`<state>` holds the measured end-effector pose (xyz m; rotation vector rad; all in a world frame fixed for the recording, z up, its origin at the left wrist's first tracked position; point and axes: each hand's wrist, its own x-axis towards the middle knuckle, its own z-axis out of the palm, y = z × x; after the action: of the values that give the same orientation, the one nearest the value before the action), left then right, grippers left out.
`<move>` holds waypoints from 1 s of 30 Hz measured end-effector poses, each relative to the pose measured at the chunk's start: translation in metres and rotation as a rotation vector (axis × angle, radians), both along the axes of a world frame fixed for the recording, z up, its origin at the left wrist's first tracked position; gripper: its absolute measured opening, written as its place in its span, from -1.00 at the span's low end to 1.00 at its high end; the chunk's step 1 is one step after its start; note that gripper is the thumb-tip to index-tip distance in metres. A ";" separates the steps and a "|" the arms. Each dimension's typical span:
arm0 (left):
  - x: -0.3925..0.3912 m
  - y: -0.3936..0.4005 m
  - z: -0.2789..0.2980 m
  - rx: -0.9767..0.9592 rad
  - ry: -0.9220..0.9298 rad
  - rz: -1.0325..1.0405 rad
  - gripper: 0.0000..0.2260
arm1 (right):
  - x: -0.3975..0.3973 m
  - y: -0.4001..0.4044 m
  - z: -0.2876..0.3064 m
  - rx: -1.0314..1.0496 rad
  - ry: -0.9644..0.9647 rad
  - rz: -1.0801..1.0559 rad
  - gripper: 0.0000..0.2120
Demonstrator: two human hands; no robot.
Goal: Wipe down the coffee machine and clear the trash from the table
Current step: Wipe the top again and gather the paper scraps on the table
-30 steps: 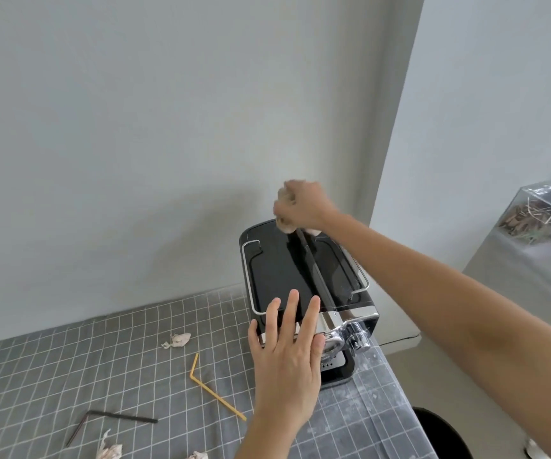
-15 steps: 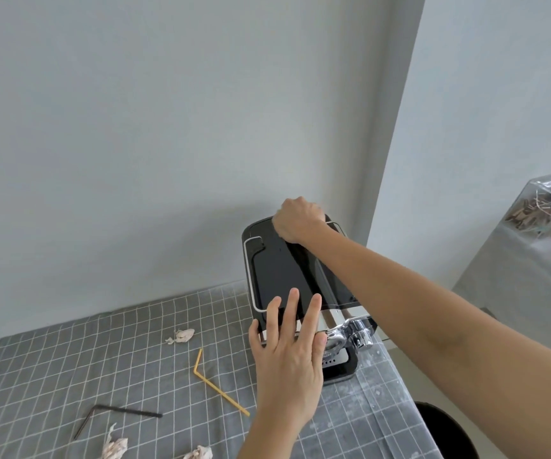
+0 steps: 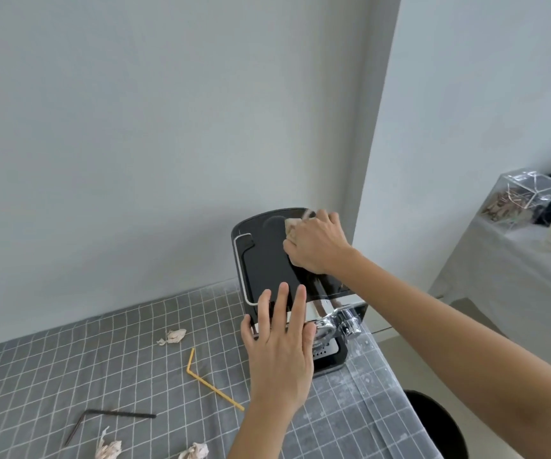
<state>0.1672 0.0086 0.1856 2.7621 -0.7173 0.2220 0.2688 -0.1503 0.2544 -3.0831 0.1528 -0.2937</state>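
My left hand (image 3: 279,346) lies flat, fingers straight, bracing the front edge of the coffee machine (image 3: 264,260) at the table's (image 3: 36,376) right end. At one o'clock from it, my right hand (image 3: 314,243) bunches a beige cloth (image 3: 292,226) in curled fingers against the rear of the machine's black top. That top runs long from front to back, so the unwiped stretch lies toward seven o'clock of the cloth, and the right hand is the nearer. Trash waits at nine o'clock: a yellow straw (image 3: 213,380), a dark straw (image 3: 112,417) and paper wads (image 3: 173,336). Since a second ago, the right hand has dropped from above the back edge onto the lid and slid right; the left has stayed put.
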 end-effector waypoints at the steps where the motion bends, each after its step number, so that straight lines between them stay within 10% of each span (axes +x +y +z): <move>1: 0.000 0.000 0.000 0.006 -0.002 0.003 -0.55 | -0.009 -0.002 0.000 -0.040 0.009 -0.025 -0.65; 16: 0.000 0.000 0.000 -0.001 -0.012 0.030 -0.54 | -0.004 0.021 0.039 -0.056 0.684 -0.131 -0.67; 21: -0.001 0.000 0.001 0.003 -0.017 0.027 -0.54 | -0.018 0.016 0.058 0.151 0.621 -0.065 -0.72; 25: 0.001 0.001 0.001 0.011 -0.014 0.023 -0.53 | -0.013 -0.024 0.074 1.012 0.499 -0.080 -0.62; 30: 0.001 0.000 -0.001 0.015 -0.014 0.021 -0.52 | 0.003 -0.039 0.090 0.993 0.187 -0.120 -0.64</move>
<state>0.1679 0.0088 0.1850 2.7865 -0.6967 0.2408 0.2719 -0.1896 0.3448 -2.1074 0.3584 0.0701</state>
